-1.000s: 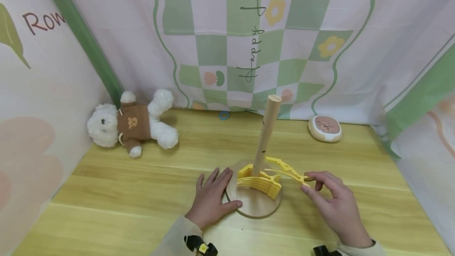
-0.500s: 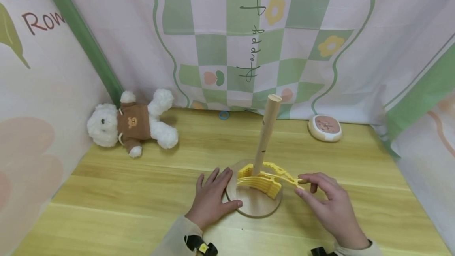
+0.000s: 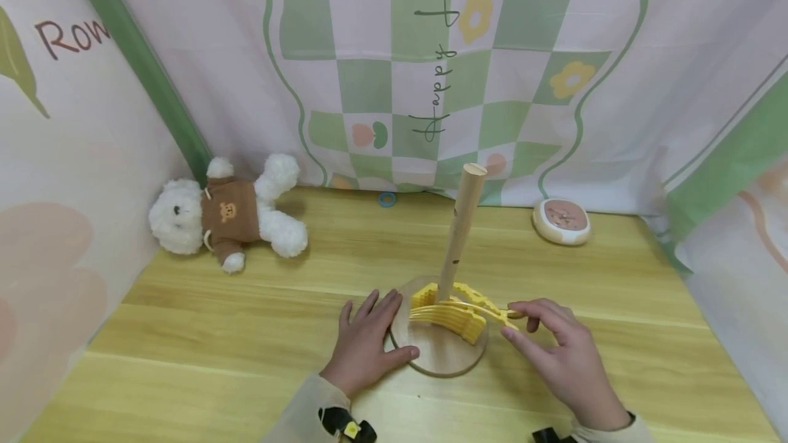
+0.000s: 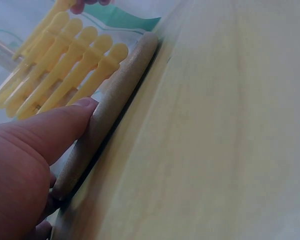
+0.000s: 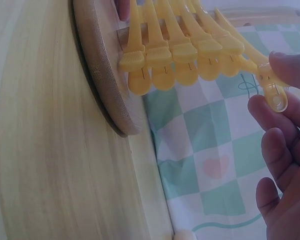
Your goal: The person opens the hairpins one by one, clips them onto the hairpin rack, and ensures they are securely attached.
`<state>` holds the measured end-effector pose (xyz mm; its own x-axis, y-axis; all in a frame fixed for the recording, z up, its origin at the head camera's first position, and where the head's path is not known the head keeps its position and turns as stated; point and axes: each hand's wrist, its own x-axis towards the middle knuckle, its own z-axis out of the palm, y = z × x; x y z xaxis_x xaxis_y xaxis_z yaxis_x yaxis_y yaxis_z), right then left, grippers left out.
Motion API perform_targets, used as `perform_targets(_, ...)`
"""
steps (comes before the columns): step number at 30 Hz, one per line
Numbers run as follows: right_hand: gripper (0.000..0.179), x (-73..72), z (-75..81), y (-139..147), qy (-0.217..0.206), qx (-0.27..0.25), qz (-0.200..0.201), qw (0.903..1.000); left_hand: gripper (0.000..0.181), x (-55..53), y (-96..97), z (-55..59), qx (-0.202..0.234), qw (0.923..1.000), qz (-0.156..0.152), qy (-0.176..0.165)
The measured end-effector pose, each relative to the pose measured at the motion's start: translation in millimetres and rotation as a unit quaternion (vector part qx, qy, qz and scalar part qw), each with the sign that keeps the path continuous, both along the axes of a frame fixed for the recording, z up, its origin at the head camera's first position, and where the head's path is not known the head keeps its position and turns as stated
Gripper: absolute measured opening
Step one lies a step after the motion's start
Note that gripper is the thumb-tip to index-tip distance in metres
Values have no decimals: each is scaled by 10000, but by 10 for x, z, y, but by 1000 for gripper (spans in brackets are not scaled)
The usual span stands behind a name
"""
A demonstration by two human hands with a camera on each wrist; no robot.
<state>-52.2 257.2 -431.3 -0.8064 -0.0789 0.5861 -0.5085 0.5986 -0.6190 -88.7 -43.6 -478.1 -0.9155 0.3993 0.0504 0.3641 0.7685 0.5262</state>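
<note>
A round wooden base (image 3: 443,359) with an upright wooden post (image 3: 462,224) stands on the table. Several curved yellow plastic clips (image 3: 455,322) are stacked around the foot of the post, their rounded ends lined up in a row in the right wrist view. My right hand (image 3: 563,354) pinches the end of one more yellow clip (image 5: 266,75) between thumb and fingers. That clip's two curved arms spread to either side of the post, just over the stack. My left hand (image 3: 368,344) rests on the base's left edge with fingers extended, its thumb (image 4: 72,117) on the rim.
A white plush toy (image 3: 230,214) in a brown top lies at the back left. A small blue ring (image 3: 386,199) is near the back edge, and a white and pink rounded device (image 3: 561,221) sits at the back right. Printed curtains (image 3: 363,87) hang behind the table.
My right hand has moved left and slightly down with its yellow clip, bringing the clip's arms lower around the post toward the stack. My left hand stays on the base.
</note>
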Motion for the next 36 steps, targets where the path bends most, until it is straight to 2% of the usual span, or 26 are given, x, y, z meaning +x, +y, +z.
perform_targets(8,43,-11,30,-23,-58,117,67,9999,92,-6,5,-9,-91,10000,-14,25)
perform_targets(18,42,-30,32,-64,74,112,142,9998,91,3,2,-14,-108,9999,-5,134)
perform_targets(25,39,-22,75,-114,-144,246,85,9996,92,-2,4,-46,-83,9999,-6,126)
perform_targets(36,40,-25,82,-128,-220,224,35,9995,92,3,-6,-36,-47,9999,-12,152)
